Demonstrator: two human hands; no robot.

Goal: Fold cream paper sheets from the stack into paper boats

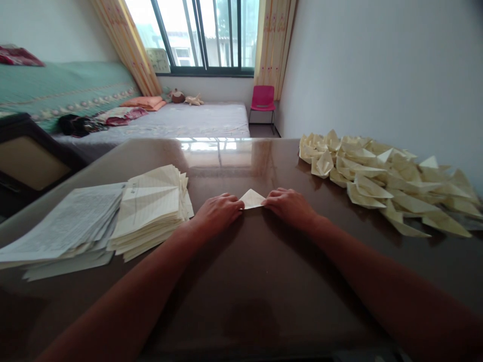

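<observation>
A small cream sheet of folded paper (252, 199), triangular with its point toward the window, is at the middle of the brown table (241, 281). My left hand (223, 208) grips its left corner between thumb and fingers. At the right corner, my right hand (289, 205) pinches the same paper. Both hands are closed and rest low over the glossy tabletop. The fingertips partly cover the two lower corners.
Left of my hands lie a stack of lined cream paper (151, 201) and a pile of printed sheets (71, 221). Many folded paper boats (392, 176) are heaped at the right. Beyond the table stand a bed (211, 118) and a pink chair (263, 98); a white wall rises at right.
</observation>
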